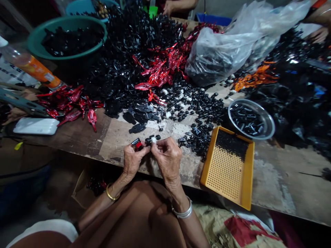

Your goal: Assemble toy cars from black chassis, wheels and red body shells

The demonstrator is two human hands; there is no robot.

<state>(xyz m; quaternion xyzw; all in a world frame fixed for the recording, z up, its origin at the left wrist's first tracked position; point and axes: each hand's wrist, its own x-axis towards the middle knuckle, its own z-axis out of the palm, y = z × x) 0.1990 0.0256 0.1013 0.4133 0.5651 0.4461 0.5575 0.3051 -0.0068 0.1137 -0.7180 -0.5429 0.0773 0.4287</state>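
Observation:
My left hand [132,159] is closed in a pinch on a small red and black plastic part [137,144] at the near edge of the wooden table [279,172]. My right hand [167,156] is closed on a small black wheel axle with a white piece [152,139], held right against that part. Both hands meet over the table edge, above my lap. A gold bangle is on the left wrist, a silver one on the right. Flat black parts [138,117] and loose black wheels [204,106] lie just beyond my hands.
A yellow perforated tray [224,172] sits to the right, a metal bowl [269,120] behind it. Piles of black and red parts [160,69], a clear plastic bag [232,44], a green basin [33,41] and a bottle [31,65] fill the table. Other people's hands show at the far edge.

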